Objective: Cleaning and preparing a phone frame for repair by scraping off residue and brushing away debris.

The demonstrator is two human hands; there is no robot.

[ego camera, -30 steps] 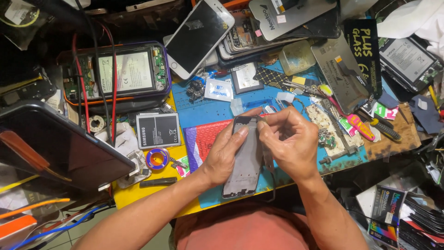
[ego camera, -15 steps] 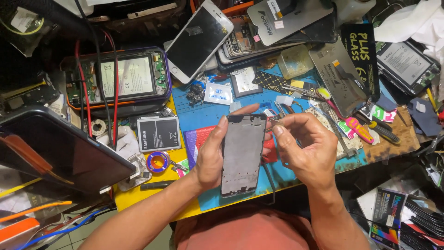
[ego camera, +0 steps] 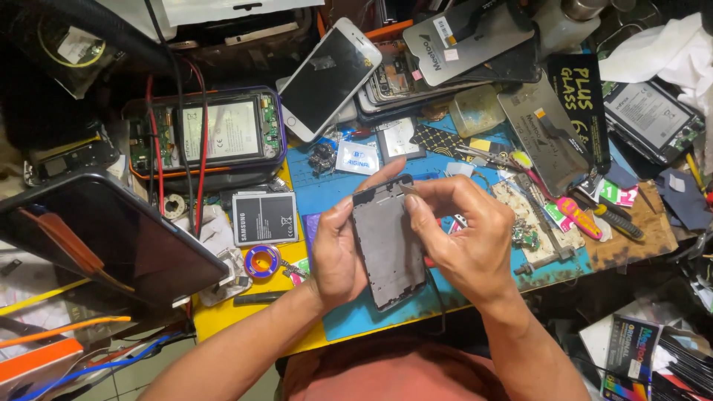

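Left hand (ego camera: 336, 256) fingers grip grey phone frame (ego camera: 388, 245) along left edge, above blue mat (ego camera: 327, 194) on tabletop; right hand (ego camera: 464, 238) fingers pinch frame's far right corner.

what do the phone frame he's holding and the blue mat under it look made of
Phone frame, held in the left hand and right hand: probably metal, matt dark grey, thin and rigid with stamped cutouts. Blue mat: looks like soft silicone or rubber, dull surface, scuffed and stained edges.

Matt grey metal phone frame (ego camera: 388, 245), glossy white phone (ego camera: 329, 78)
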